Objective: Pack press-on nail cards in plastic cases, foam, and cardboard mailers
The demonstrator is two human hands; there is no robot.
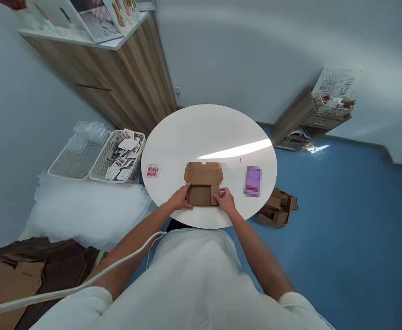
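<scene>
Two hands point(180, 199) point(226, 200), cardboard box point(203, 176) between

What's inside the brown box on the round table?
Inside the brown box you can see its cardboard bottom. A lighter flap near the right hand covers the right side, so what's under it can't be seen.

Brown cardboard box point(202, 189) on the bench point(204, 133), lid point(203, 172) folded open. Tray sits between left fingers point(184, 188) and right fingers point(224, 191), lid beyond them.
</scene>
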